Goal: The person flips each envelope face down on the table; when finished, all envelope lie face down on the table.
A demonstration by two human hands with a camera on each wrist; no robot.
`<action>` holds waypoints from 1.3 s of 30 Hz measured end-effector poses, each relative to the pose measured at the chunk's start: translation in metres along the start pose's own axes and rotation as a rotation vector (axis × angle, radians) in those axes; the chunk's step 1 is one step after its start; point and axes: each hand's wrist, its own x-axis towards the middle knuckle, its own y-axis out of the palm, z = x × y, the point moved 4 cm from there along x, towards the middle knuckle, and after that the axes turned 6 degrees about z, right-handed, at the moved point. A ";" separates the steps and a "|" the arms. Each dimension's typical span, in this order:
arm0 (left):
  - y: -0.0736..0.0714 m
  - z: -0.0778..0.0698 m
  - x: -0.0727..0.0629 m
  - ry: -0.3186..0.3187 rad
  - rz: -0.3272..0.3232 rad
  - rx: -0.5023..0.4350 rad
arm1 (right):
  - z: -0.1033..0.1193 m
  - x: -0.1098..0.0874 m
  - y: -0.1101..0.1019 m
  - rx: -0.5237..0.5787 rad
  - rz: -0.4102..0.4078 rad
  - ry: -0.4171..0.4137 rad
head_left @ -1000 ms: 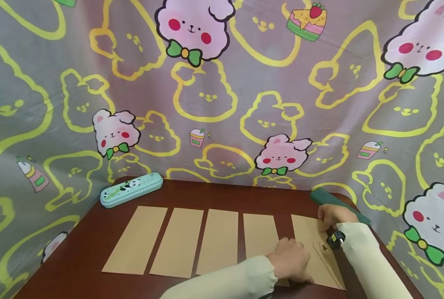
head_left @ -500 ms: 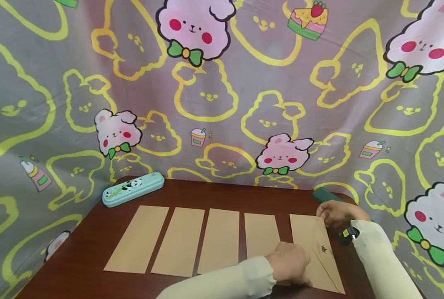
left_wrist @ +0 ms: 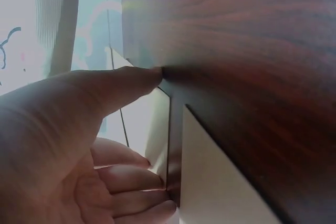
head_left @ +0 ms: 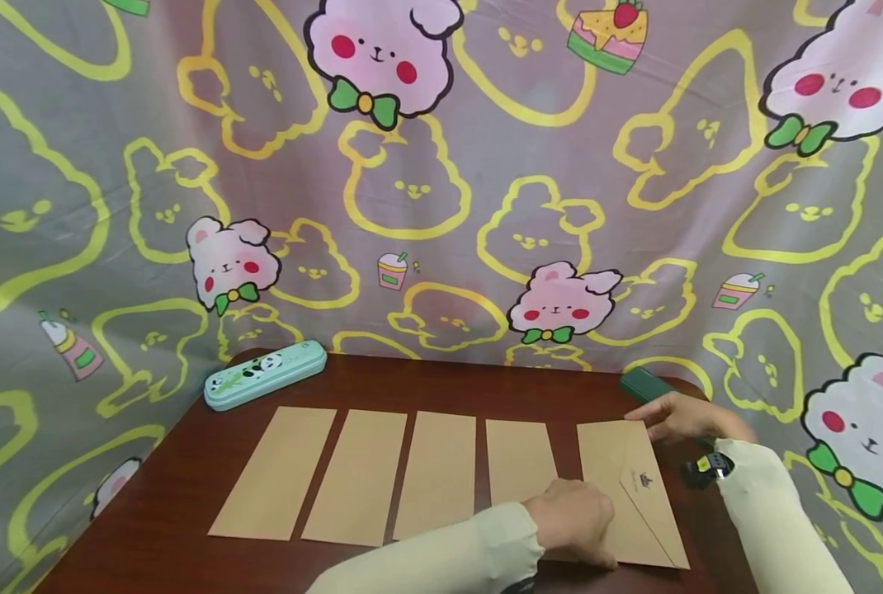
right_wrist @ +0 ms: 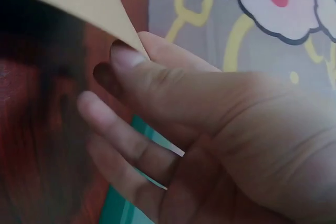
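Note:
The rightmost kraft-paper envelope [head_left: 642, 520] lies flap side up, with a slanted flap line and a small dark print. My right hand [head_left: 682, 417] pinches its far right corner. In the right wrist view the thumb and index finger meet at that envelope corner [right_wrist: 100, 11], the other fingers loosely bent below. At the left edge of the same envelope rests my left hand [head_left: 571, 520], thumb stretched to the tabletop in the left wrist view, fingers [left_wrist: 134, 179] loosely bent against the paper. Its forearm partly covers the neighbouring envelope [head_left: 519, 454].
Three more plain envelopes [head_left: 274, 470] lie in a row to the left on the dark red-brown table [head_left: 441, 384]. A mint panda pencil case [head_left: 266, 375] sits at the back left. Behind my right hand is a long dark green object [head_left: 644, 384]. A cartoon-printed curtain [head_left: 427, 165] surrounds the table.
My right hand has moved right and off the envelope's face to its far corner, uncovering the flap and print. My left hand has stayed at the left edge.

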 end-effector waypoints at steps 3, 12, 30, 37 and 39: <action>-0.001 0.000 -0.001 0.014 -0.001 -0.012 | 0.004 -0.001 -0.001 0.015 0.015 -0.026; -0.005 -0.001 -0.006 -0.002 0.005 0.015 | 0.024 0.005 -0.004 0.005 0.041 -0.089; -0.002 -0.006 -0.009 -0.008 0.001 -0.100 | 0.021 0.018 0.007 0.191 0.050 -0.201; -0.003 -0.003 -0.012 0.026 0.006 -0.158 | 0.021 0.024 0.010 0.223 0.034 -0.201; -0.007 0.002 -0.017 0.007 -0.029 -0.188 | 0.023 0.026 0.009 0.229 0.036 -0.211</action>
